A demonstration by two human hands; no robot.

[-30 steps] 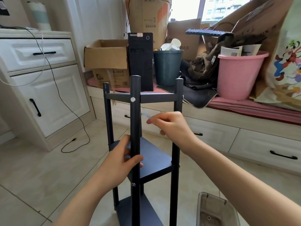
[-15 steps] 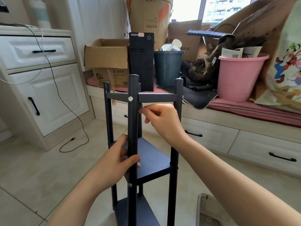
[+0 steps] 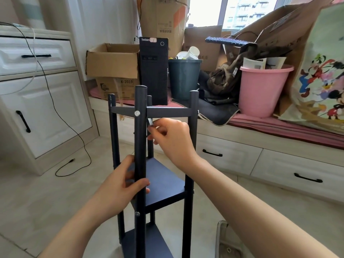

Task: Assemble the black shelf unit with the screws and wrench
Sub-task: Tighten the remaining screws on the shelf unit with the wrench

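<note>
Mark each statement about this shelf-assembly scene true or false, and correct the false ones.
1. The left hand grips the front post of the black shelf unit. True.
2. The right hand rests flat on the middle shelf. False: it pinches a small wrench just under the top frame.
3. A screw head shows on the front post at the top crossbar. True.
4. The pink bucket stands on the floor. False: it sits on the window bench.
5. The shelf unit lies on its side. False: it stands upright.
</note>
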